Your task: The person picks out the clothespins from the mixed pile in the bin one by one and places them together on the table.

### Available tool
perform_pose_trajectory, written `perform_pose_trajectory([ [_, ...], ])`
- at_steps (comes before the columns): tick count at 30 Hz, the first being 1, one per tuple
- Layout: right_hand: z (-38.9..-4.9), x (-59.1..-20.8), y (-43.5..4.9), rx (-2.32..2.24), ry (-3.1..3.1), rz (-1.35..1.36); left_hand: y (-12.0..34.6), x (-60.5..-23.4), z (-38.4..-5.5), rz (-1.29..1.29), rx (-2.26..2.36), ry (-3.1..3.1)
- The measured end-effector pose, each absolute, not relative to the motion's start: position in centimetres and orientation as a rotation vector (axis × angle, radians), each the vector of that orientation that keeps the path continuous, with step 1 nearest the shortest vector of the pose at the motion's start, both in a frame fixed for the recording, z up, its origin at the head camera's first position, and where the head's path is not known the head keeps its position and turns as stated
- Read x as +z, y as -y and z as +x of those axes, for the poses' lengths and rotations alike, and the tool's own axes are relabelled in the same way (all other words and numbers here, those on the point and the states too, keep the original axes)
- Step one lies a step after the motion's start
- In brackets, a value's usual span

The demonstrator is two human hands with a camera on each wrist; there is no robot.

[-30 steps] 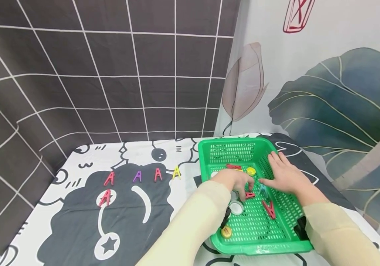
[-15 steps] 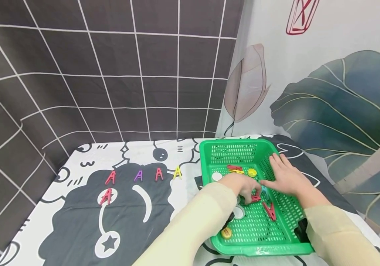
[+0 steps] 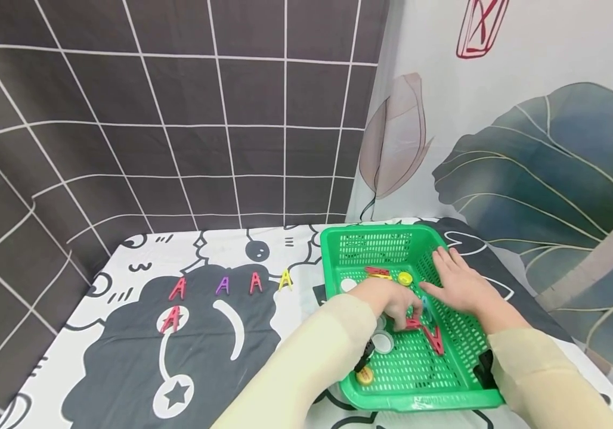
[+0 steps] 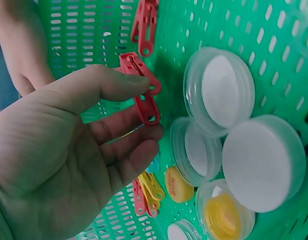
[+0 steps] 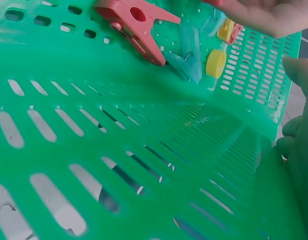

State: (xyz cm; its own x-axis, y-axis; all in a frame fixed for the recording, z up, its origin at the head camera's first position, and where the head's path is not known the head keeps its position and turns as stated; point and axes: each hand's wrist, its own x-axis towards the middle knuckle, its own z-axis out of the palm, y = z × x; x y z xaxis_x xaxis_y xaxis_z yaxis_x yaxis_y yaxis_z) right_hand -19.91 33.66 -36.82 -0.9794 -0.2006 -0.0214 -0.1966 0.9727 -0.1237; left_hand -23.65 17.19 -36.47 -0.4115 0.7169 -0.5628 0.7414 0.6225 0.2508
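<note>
My left hand point(image 3: 400, 301) reaches into the green basket point(image 3: 419, 403). Between its thumb and fingers it pinches a red clothespin point(image 4: 144, 85), seen plainly in the left wrist view. Another red clothespin point(image 3: 434, 341) lies on the basket floor just beyond the held one. My right hand point(image 3: 459, 289) rests on the basket's right rim, its fingers straight over the edge and the thumb extended inward. A teal clothespin point(image 5: 189, 57) lies by the right wall. Red and yellow clothespins point(image 4: 150, 192) lie together at the far end, beside a yellow cap point(image 3: 405, 278).
Clear round containers point(image 4: 219, 92) and a white lid point(image 4: 264, 162) sit along the basket's left side. An orange printed cap point(image 3: 364, 375) is in the near left corner. On the cloth left of the basket stand several clothespins: red point(image 3: 177, 289), purple point(image 3: 223, 286) and yellow point(image 3: 285, 280).
My left hand has shifted slightly to the right inside the basket, and the red clothespin at its fingertips has moved with it. The right hand has stayed at the rim.
</note>
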Motion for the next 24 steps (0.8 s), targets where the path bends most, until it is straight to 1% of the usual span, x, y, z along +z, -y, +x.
perform_pose_trajectory([
  [8,-20.0,-36.6,-33.4,-0.228,-3.085,-0.314,-17.6,-34.4,-22.0,1.266,-0.103,-2.164],
  [15,-20.1,-36.7,-33.6,-0.281,-3.059,-0.297,-17.6,-31.7,-21.1,1.366,-0.155,-2.178],
  [20,-20.0,-36.7,-33.8,-0.256,-3.055,-0.339,-16.5,-29.9,-21.6,1.426,-0.001,-2.197],
  [24,-20.0,-37.0,-34.0,-0.224,-3.066,-0.35,-14.5,-29.4,-22.3,1.417,0.172,-2.24],
])
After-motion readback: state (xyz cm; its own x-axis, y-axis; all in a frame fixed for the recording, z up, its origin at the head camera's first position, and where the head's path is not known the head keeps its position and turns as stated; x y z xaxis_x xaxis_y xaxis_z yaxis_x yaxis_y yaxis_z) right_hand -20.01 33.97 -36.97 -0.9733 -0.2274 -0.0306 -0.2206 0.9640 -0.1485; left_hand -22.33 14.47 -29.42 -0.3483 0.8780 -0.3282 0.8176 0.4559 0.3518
